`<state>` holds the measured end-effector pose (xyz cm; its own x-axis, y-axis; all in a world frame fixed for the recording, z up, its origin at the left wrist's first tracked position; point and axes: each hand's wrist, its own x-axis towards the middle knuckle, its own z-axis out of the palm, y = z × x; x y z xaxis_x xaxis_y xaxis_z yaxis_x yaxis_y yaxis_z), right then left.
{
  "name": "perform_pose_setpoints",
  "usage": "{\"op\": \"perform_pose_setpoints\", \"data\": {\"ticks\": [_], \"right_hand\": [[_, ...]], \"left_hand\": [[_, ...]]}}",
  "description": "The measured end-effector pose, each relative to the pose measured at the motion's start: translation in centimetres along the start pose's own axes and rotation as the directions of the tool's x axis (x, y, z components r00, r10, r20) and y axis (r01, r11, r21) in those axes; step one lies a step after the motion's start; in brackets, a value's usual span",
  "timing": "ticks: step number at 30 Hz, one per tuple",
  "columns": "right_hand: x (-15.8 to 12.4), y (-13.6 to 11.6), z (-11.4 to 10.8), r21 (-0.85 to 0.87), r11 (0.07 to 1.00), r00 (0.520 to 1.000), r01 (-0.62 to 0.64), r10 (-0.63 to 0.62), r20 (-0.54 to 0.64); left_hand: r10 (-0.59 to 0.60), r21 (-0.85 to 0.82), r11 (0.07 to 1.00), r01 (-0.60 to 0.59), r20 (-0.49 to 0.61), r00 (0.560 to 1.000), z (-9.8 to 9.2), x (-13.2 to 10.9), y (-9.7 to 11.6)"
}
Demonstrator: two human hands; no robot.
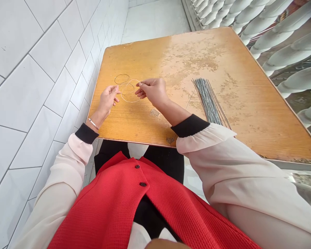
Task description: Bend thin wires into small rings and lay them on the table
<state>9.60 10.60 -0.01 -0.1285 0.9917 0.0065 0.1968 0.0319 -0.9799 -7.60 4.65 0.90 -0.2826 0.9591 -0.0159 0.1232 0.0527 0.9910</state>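
Two hands, one pale loop between, perhaps two rings behind.

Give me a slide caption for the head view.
Right hand holding a thin wire loop near the left hand, over a worn table bearing a wire bundle.

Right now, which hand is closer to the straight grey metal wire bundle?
Right. The right hand is left of the grey metal wire bundle; the left hand is farther left.
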Motion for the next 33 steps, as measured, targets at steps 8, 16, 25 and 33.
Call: {"op": "perform_pose_setpoints", "data": {"ticks": [8,16,25,33], "right_hand": [[-0.1,0.5,0.2,0.049,0.998,0.998,-0.029,0.026,0.063],[0.1,0.7,-0.3,-0.261,0.93,0.965,0.259,-0.238,0.109],[-0.6,1.1,0.2,-0.318,0.907,0.96,0.277,-0.251,0.121],[-0.9,1.0,0.1,-0.413,0.86,0.954,0.3,-0.281,0.109]], "left_hand": [[-0.048,-0.074,0.995,0.06,0.161,0.986,0.2,-0.6,0.3],[0.028,0.098,0.994,-0.049,0.2,0.979,0.0,-0.7,0.9],[0.316,0.351,0.86,-0.37,0.203,0.927,0.5,-0.2,-0.4],[0.358,0.503,0.744,-0.44,0.256,0.898,0.8,0.0,-0.6]]}}
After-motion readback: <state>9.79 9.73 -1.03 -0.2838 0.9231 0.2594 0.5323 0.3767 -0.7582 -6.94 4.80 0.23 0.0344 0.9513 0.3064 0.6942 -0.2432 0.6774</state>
